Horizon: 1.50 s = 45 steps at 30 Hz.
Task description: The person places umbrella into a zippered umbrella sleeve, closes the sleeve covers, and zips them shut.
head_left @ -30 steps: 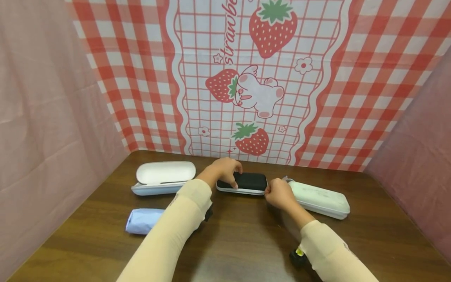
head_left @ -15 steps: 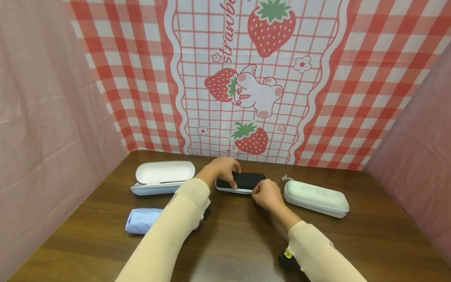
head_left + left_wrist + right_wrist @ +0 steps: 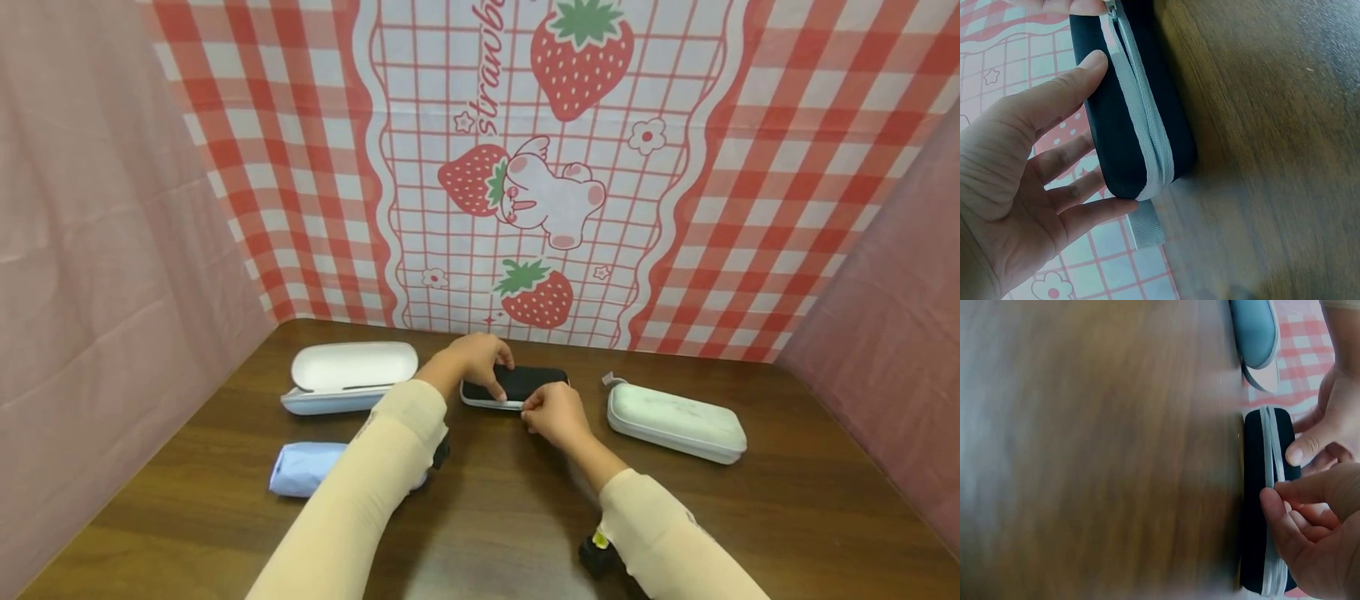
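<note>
A black zip case (image 3: pixel 534 380) with a white zipper band lies near the back of the table. My left hand (image 3: pixel 482 360) holds its left part, thumb (image 3: pixel 1088 69) on the top by the front edge and fingers at the far side and end. At the front, my right hand (image 3: pixel 558 412) pinches the zipper pull (image 3: pixel 1112 10) between thumb and forefinger, close to the left thumb. In the right wrist view, the zipper band (image 3: pixel 1270 440) shows a narrow gap left of the pull and runs joined on the other side.
An opened light blue glasses case (image 3: pixel 352 367) with white lining stands at the back left. In front of it lies a folded blue pouch (image 3: pixel 306 469), partly behind the left sleeve. A pale green zip case (image 3: pixel 675 421) lies to the right. A checked strawberry cloth (image 3: pixel 525 208) hangs behind.
My right hand has moved left along the case's front edge, from its right end to near the middle, drawing the zipper pull along. The left hand stays on the case.
</note>
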{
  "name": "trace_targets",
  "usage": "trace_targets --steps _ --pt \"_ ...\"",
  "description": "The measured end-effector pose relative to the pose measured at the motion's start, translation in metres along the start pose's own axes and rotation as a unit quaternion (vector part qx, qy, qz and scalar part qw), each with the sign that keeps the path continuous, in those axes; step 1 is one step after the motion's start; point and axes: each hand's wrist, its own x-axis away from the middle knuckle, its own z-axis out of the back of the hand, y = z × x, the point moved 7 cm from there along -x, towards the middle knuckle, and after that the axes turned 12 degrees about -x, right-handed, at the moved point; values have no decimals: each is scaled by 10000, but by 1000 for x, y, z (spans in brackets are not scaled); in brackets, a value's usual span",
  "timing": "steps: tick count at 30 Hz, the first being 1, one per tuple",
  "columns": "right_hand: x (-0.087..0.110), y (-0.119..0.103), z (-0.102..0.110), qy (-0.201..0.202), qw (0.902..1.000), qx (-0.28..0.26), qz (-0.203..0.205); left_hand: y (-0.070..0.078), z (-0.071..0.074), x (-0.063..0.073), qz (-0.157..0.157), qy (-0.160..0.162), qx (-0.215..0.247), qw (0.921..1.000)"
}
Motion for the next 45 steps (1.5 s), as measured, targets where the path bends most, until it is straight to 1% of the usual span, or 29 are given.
trace_targets --steps 3,5,7,12,15,17,19,21,24,26,31,35,38,42,45 --pt "0 2 3 -145 9999 13 59 1 0 1 -85 -14 112 9999" --pt "0 1 5 -255 9994 168 165 1 -1 1 -186 -18 146 9997" --pt "0 -1 10 -290 9981 408 356 2 -1 1 -299 -14 151 9994" --pt "-3 -11 27 -128 9925 825 888 2 -1 2 -447 -3 112 9989" --pt "-8 -16 38 -27 9878 1008 1188 2 -1 3 -467 5 23 9989" --pt "-11 -15 44 -28 9846 1138 1325 2 0 3 -455 39 -92 9989" --pt "-15 -13 48 -143 9816 1234 1453 2 1 3 -411 77 -202 9989" --pt "-20 -10 49 -414 9777 1320 1579 1 1 2 -367 132 -297 9988" --pt "-25 -6 46 -941 9725 1368 1631 1 2 1 -321 166 -366 9987" --pt "-27 -3 44 -1275 9687 1412 1593 1 2 1 -313 170 -387 9986" --pt "-32 1 41 -1749 9633 1488 1389 5 3 2 -283 132 -521 9982" --pt "-36 -1 36 -1959 9592 1554 1317 8 5 6 -136 147 -826 9964" --pt "-39 -2 35 -2030 9568 1628 1298 11 7 10 25 184 -983 9950" --pt "-42 -1 36 -2065 9555 1670 1287 19 6 15 231 246 -896 9954" --pt "-42 -1 37 -2101 9555 1623 1282 26 -2 18 391 148 -723 9965"
